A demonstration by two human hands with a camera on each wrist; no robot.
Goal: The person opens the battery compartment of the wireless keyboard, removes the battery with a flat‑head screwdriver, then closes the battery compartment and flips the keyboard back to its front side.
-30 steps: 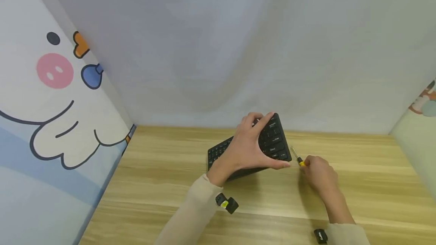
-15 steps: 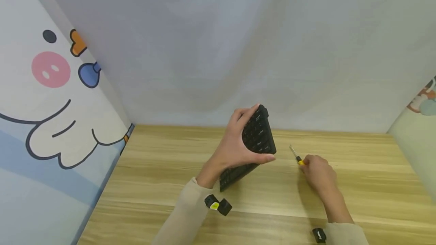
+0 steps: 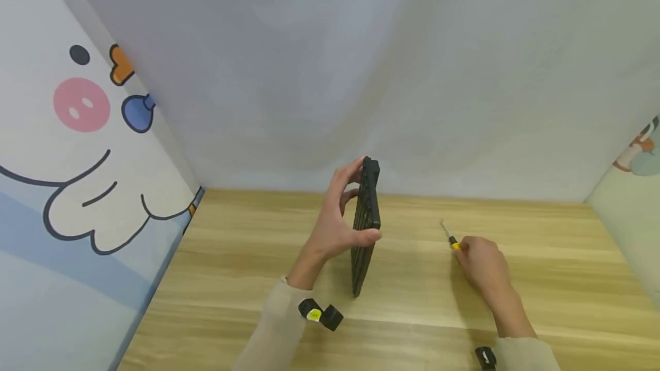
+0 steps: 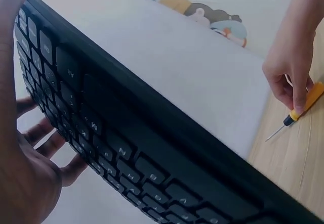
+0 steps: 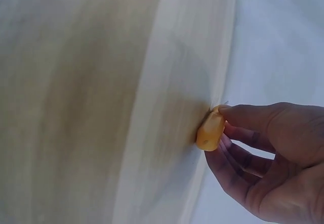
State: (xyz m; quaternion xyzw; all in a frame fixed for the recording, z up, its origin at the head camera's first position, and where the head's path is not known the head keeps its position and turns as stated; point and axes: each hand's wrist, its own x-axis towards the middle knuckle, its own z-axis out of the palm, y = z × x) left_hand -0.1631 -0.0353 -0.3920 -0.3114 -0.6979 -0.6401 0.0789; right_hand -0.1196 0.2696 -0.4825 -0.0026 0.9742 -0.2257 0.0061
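A black keyboard (image 3: 366, 216) stands on edge, seen nearly end-on in the head view. My left hand (image 3: 332, 225) grips it, thumb at the near edge and fingers at the far edge. In the left wrist view its keys (image 4: 121, 148) face the palm. To the right, my right hand (image 3: 484, 262) pinches the yellow handle of a small screwdriver (image 3: 454, 242) close over the table. The metal shaft points away to the upper left. In the right wrist view, thumb and fingers close round the yellow handle (image 5: 210, 133).
The wooden table (image 3: 232, 256) ends at a pale cloth backdrop (image 3: 289, 102). A side panel with a cartoon print (image 3: 77, 147) rises at the left, and another printed panel (image 3: 639, 153) at the right. Each sleeve carries a black wrist device (image 3: 319, 314).
My left hand has turned the keyboard from showing its keys to standing on edge, and shifted it left. The right hand stays in place, pinching the screwdriver.
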